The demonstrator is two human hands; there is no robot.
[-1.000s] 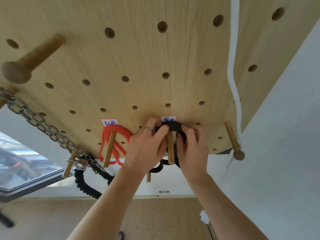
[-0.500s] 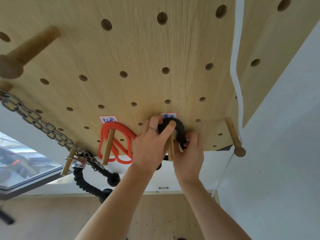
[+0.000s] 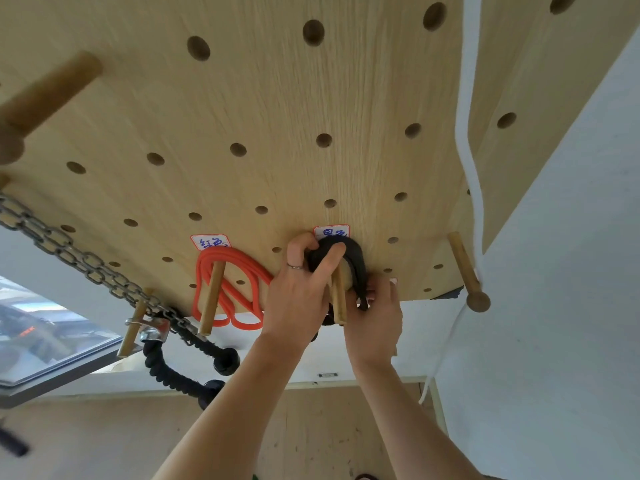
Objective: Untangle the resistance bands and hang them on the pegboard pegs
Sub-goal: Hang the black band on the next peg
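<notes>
On the pegboard (image 3: 277, 116), one band (image 3: 239, 289) hangs over a peg (image 3: 211, 299). Right of it, a second band (image 3: 356, 261) loops a peg (image 3: 339, 299) between the left hand (image 3: 298, 299) and right hand (image 3: 377, 317). A chain (image 3: 69, 247) hangs far left, a cord (image 3: 467, 133) right.

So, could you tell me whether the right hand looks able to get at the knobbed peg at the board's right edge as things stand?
Probably yes, once it lets go. The right hand is pinching the black band beside its peg, and the knobbed peg sticks out just to its right with only a white cord hanging nearby.
</notes>
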